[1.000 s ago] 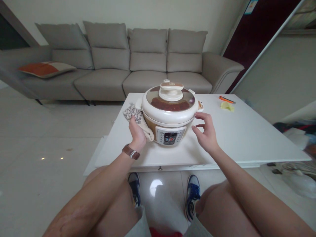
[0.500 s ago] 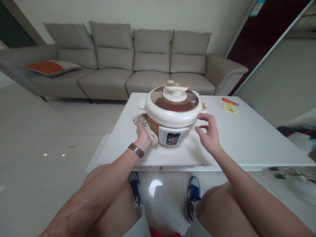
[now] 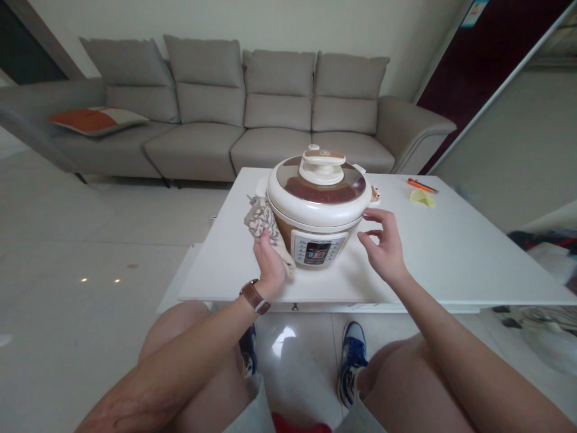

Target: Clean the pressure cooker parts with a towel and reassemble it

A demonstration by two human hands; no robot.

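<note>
A white electric pressure cooker with a brown-topped lid stands on the white table, its control panel facing me. My left hand grips a patterned cloth and holds it against the cooker's left side. The fingers are partly hidden by the cloth. At the cooker's right side is my right hand, its thumb and fingers apart and curved, with the fingertips at the edge below the lid rim. Nothing shows between these fingers.
On the right part of the white table lie an orange utility knife and a yellow-green crumpled piece. A grey sofa stands behind the table. A drawer knob sticks out at the table's front.
My left hand with the cloth has moved toward me and slightly right, and the cloth now stands more upright along the cooker's side. My right hand has hardly moved.
</note>
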